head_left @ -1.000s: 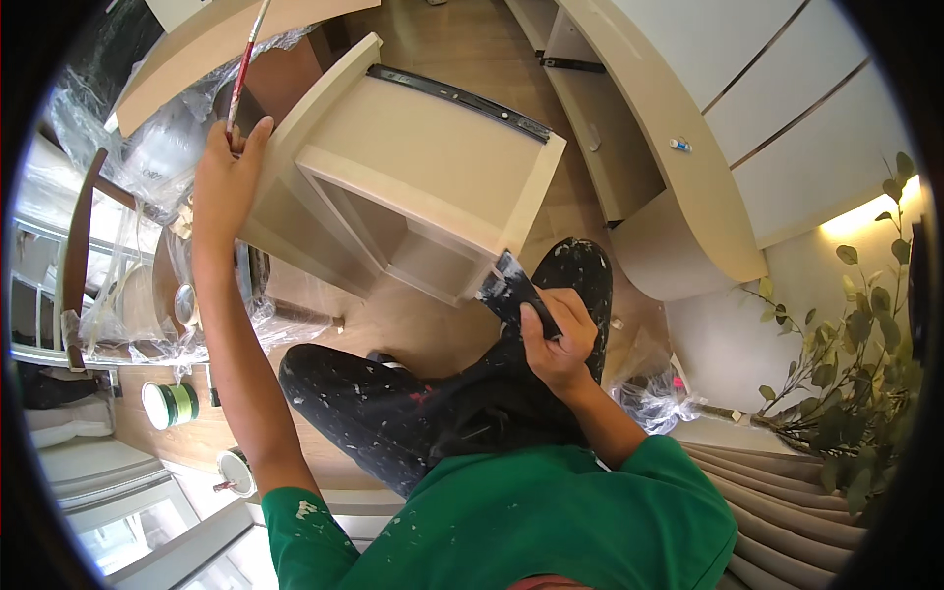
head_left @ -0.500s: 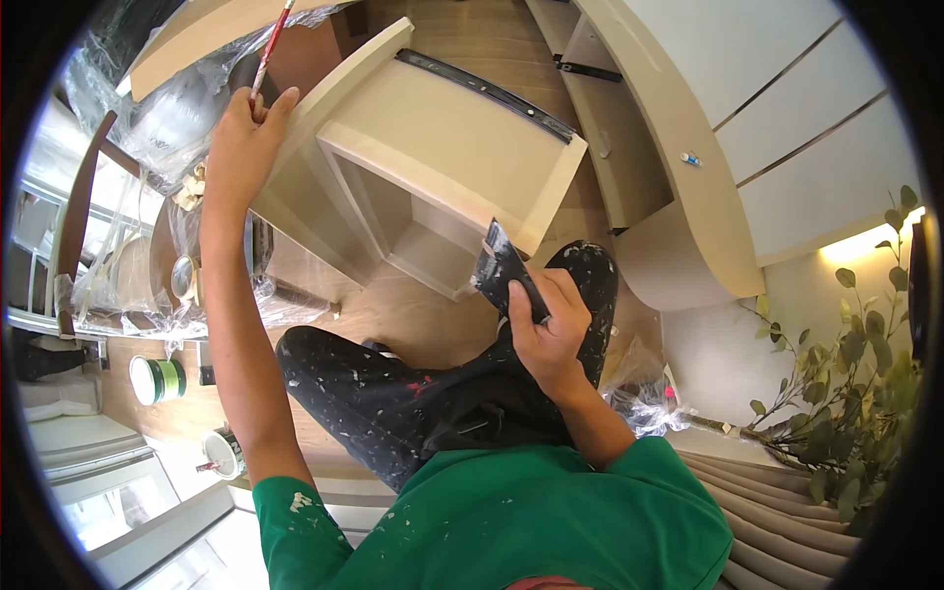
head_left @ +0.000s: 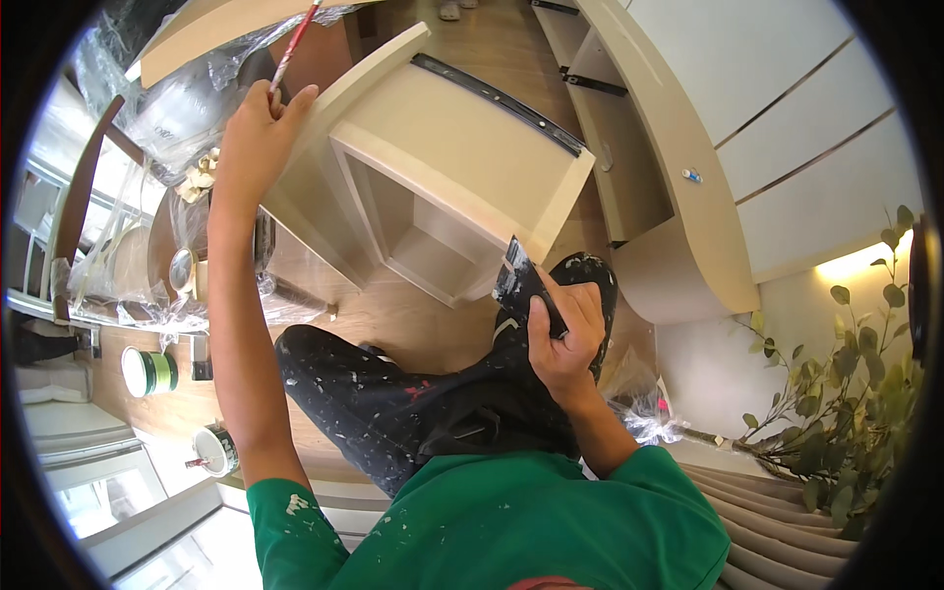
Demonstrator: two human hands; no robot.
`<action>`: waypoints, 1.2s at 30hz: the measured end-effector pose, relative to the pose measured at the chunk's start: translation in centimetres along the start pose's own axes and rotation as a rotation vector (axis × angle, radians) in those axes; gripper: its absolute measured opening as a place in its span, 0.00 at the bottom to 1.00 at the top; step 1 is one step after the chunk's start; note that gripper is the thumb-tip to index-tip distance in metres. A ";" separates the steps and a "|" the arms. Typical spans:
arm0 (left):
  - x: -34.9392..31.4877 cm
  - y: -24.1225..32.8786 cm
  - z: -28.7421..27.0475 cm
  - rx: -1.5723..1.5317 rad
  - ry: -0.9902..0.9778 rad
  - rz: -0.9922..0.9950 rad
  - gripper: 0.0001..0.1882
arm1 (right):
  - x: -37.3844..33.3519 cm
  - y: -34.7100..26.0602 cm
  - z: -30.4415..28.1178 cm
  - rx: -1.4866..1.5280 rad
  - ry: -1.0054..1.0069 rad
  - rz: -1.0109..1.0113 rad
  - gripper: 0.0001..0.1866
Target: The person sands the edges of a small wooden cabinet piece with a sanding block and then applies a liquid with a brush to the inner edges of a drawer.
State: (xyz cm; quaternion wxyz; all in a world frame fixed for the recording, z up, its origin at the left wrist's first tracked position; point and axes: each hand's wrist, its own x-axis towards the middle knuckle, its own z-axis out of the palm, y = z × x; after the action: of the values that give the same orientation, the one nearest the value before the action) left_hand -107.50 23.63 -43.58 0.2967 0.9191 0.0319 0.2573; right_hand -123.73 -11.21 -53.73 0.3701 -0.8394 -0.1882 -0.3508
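My left hand [head_left: 258, 138] is closed around a slim red-and-white stick-like tool [head_left: 293, 49] that points up and away; its exact kind does not show. The hand is beside the front panel of a beige drawer [head_left: 462, 138], and I cannot tell if it touches the panel. The drawer rests on its side, with a black metal slide rail [head_left: 497, 103] along its upper face. In my right hand [head_left: 568, 339] is a black putty knife [head_left: 526, 290] smeared with white, its blade near the drawer's closest corner.
Plastic-wrapped furniture [head_left: 177, 108] stands on the left. Two tubs [head_left: 149, 373] [head_left: 214, 450] are on the wooden floor. On the right is a curved beige cabinet [head_left: 678, 177] with a small white-and-blue object [head_left: 692, 176] on top. A leafy plant [head_left: 846, 393] and curtain [head_left: 777, 511] are close by.
My right hand and the putty knife have shifted slightly right and nearer to me. The left hand with its red-and-white tool appears a little further right, as does the drawer, with the view shifting.
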 end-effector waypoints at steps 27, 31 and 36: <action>-0.3 -0.3 0.3 -0.058 0.032 0.001 0.29 | 2.4 -2.4 0.4 -0.172 -0.062 -0.061 0.19; -0.2 -0.7 0.4 -0.059 0.050 0.007 0.29 | 4.4 -3.5 -2.2 0.353 -0.083 0.303 0.16; -0.6 -0.8 0.7 -0.058 0.100 -0.002 0.26 | 14.8 -3.5 -7.8 0.782 -0.473 0.418 0.14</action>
State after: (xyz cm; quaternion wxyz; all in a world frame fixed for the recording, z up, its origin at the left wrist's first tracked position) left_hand -107.55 23.75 -44.75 0.3213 0.8962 0.0401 0.3034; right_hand -119.13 -13.98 -37.51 0.6666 -0.7141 -0.2123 0.0276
